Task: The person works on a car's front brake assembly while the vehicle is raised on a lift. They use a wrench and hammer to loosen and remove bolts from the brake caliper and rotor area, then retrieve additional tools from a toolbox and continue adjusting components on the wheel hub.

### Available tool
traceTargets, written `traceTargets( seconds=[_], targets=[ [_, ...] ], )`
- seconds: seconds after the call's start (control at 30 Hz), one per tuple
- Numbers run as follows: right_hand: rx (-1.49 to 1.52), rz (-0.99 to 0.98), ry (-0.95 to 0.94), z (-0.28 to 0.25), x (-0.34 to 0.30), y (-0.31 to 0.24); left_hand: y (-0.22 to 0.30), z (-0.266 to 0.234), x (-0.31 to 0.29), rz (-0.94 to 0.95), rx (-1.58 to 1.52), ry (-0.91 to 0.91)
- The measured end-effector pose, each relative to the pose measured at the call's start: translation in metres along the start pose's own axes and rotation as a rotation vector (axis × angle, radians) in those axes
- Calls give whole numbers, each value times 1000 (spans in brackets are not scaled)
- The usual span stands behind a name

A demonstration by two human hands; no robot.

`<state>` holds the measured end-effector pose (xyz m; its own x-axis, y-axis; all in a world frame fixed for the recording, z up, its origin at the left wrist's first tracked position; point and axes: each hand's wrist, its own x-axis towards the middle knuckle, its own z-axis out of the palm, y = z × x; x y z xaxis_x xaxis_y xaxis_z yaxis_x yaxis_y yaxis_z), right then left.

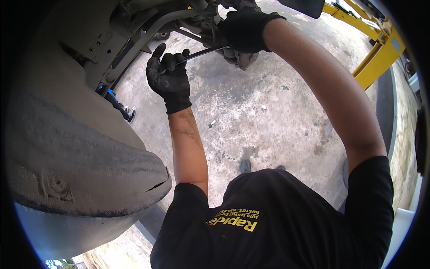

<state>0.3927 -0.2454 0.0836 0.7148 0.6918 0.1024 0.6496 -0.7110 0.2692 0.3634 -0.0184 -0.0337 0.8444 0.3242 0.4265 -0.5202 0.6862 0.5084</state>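
My left hand, in a black glove, is closed on the near end of a slim silver wrench. Its index finger points up, away from the shaft. The wrench slants up to the right, and its far end disappears at my right hand. That hand, also gloved in black, is curled against the suspension parts under a raised vehicle. Its fingertips are hidden, so what it grips does not show. Below it hangs a rusty, dirty metal part.
At the left, the dusty wheel-arch liner and body panel bulge close to my left arm. A grey bar crosses overhead. Yellow lift arms stand at the right. Another person's shoe shows on the stained concrete floor.
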Motion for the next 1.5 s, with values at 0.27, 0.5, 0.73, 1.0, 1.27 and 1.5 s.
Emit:
traceTargets(
  seconds=[0.27, 0.5, 0.73, 1.0, 1.27, 1.5],
  targets=[
    [93, 31, 19, 4, 6, 1, 4, -32, 0, -175, -267, -215],
    [116, -131, 59, 10, 5, 12, 23, -65, 85, -231, -336, -319],
    [180, -85, 84, 17, 6, 18, 38, -35, 98, -451, -339, -1133],
    [188, 15, 156, 20, 4, 12, 56, -19, 92, -286, -196, -1013],
    [214, -70, 211, 21, -2, 15, 80, -9, 92, -162, -136, -474],
    [248, -85, 241, 26, 2, 12, 52, -2, 71, -368, 78, -1044]
  ],
)
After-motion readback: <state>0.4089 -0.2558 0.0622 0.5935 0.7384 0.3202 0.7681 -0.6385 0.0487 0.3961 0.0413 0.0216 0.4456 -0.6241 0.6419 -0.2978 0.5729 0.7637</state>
